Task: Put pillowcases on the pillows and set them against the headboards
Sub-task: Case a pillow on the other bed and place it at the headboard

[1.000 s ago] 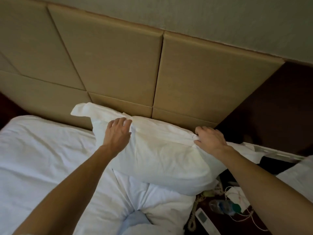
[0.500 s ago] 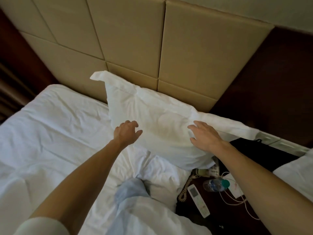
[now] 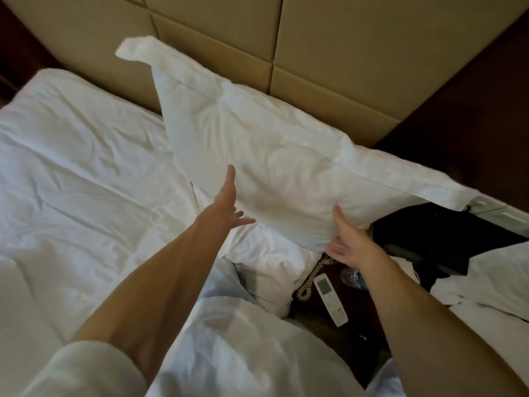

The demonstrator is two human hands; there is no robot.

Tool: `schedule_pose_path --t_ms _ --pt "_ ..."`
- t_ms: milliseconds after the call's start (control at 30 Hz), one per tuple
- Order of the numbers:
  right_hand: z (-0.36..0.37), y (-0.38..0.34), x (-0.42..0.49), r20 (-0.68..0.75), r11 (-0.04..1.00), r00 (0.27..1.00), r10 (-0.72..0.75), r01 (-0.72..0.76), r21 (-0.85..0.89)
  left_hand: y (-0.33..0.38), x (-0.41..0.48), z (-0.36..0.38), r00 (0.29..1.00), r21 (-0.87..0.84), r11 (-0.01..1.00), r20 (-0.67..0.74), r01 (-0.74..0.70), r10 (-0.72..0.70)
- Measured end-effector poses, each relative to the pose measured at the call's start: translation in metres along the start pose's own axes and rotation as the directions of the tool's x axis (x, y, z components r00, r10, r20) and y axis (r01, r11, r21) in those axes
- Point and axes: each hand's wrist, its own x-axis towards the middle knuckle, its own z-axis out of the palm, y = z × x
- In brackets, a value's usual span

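A white pillow (image 3: 274, 164) in its pillowcase leans against the tan padded headboard (image 3: 329, 53) at the head of the bed, its right flap hanging past the bed's edge. My left hand (image 3: 227, 202) is at the pillow's near left edge with straight fingers, thumb pointing up against the fabric. My right hand (image 3: 346, 245) is at the pillow's lower right corner, palm up, fingers spread and thumb touching the corner. Neither hand grips the pillow.
A rumpled white duvet (image 3: 86, 173) covers the bed on the left. To the right a dark nightstand (image 3: 320, 316) carries a white remote (image 3: 330, 299), a coiled phone cord (image 3: 309, 282) and a water bottle (image 3: 353, 277). A second bed's white linen (image 3: 492, 282) lies at far right.
Both hands have come off the top of the pillow and dropped to its lower edge with fingers opened. The view has moved back and tilted down.
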Motion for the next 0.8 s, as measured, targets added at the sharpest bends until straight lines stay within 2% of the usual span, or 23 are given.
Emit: schedule_pose_path --t_ms 67,167,233,300,400,567,667,733,800 --pt "-0.003 0.005 0.013 0.182 0.987 0.980 0.086 -0.109 0.120 0.001 0.014 0.010 1.000 -0.106 0.994 -0.002 0.024 -0.024" --pt "0.000 0.012 0.029 0.370 0.945 0.928 0.039 -0.154 0.288 0.006 0.041 0.018 0.999 -0.201 0.979 0.019 0.034 -0.031" --pt "0.007 -0.001 0.034 0.361 0.912 0.928 -0.094 -0.065 0.405 0.015 0.054 0.031 0.998 -0.204 0.979 0.068 0.022 -0.008" --pt "0.013 -0.027 0.033 0.281 0.869 0.936 -0.212 0.050 0.492 0.031 0.052 0.054 0.992 -0.193 0.981 0.129 0.018 0.007" --pt "0.015 -0.065 0.035 0.208 0.860 0.944 -0.255 0.123 0.495 0.050 0.041 0.075 0.985 -0.155 0.986 0.168 0.059 -0.033" --pt "0.011 -0.050 0.032 0.231 0.966 0.957 -0.176 0.123 0.228 0.038 0.026 0.059 0.983 -0.071 0.996 0.181 0.056 -0.042" --pt "0.011 -0.050 0.023 0.170 0.990 0.981 -0.096 0.111 -0.081 0.038 0.010 0.063 0.983 -0.044 0.998 0.176 0.053 -0.044" --pt "0.008 -0.060 0.010 0.117 0.900 0.987 -0.107 0.146 -0.410 0.042 -0.005 0.069 0.988 0.001 1.000 0.151 0.021 -0.020" --pt "0.001 -0.075 -0.003 0.119 0.798 0.979 -0.164 0.202 -0.568 0.050 -0.016 0.077 0.993 0.015 1.000 0.118 -0.026 0.024"
